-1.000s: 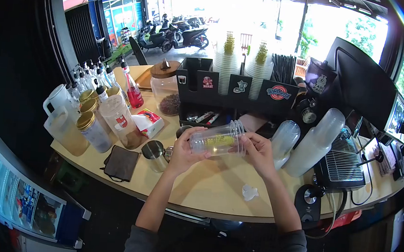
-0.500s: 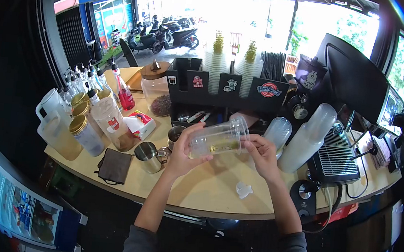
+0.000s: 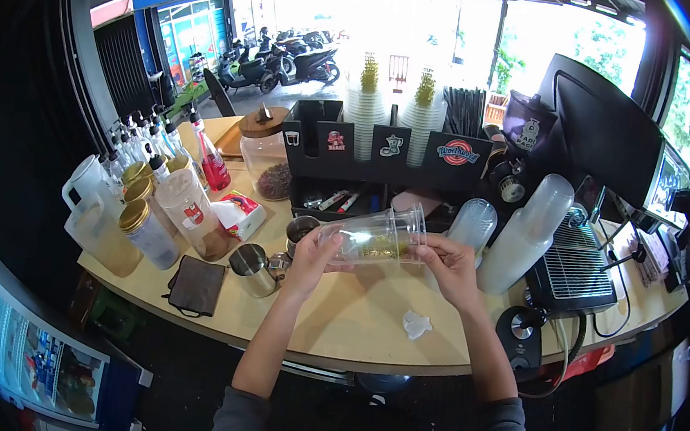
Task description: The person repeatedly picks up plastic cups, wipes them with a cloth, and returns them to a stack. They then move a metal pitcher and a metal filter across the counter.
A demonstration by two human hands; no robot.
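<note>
Clear plastic cups (image 3: 369, 241), nested with two rims showing, lie nearly sideways above the counter, with a gold print on their side. My left hand (image 3: 309, 265) is wrapped round the base end. At the rim end, my right hand (image 3: 452, 272) grips the edge between thumb and fingers. How many cups are nested is hard to tell through the clear plastic. Below them on the counter lies a small white cut-out shape (image 3: 416, 324). Left of my left hand stands a metal pitcher (image 3: 253, 270).
A black organizer (image 3: 382, 169) with cup stacks and straws stands behind my hands. Jars, a jug (image 3: 98, 219) and pump bottles crowd the left. To the right are stacked clear lids (image 3: 514, 247), an espresso machine (image 3: 574, 272) and a monitor (image 3: 603, 123). A dark cloth (image 3: 195, 284) lies front left.
The cups have turned slightly, and their two rims now show farther apart. My left hand has rotated a little round the base; my right hand stays at the rim.
</note>
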